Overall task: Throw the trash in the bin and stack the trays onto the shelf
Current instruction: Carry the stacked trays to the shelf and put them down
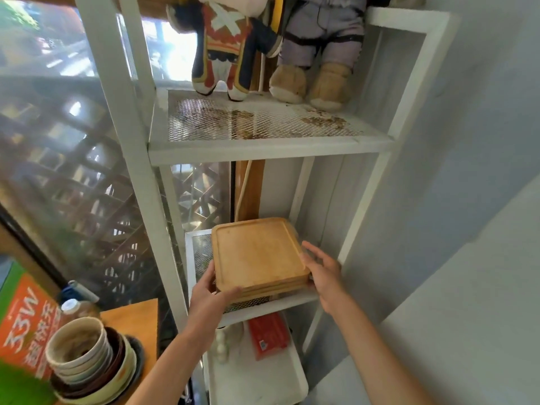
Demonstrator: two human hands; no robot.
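A stack of light wooden trays point(257, 254) lies on the middle mesh shelf point(292, 301) of a white metal rack. My left hand point(209, 290) grips the stack's near left corner, thumb on the top tray's front edge. My right hand point(321, 270) sits at the stack's right edge with fingers spread, touching the side of the trays. The stack overhangs the shelf's front slightly. No trash or bin is in view.
Two plush dolls point(233, 45) stand on the upper mesh shelf point(263, 147). A red packet point(268, 334) lies on the lowest shelf. Stacked dirty bowls point(87, 361) and a bottle point(71, 306) sit on a wooden table at lower left. A grey wall is at the right.
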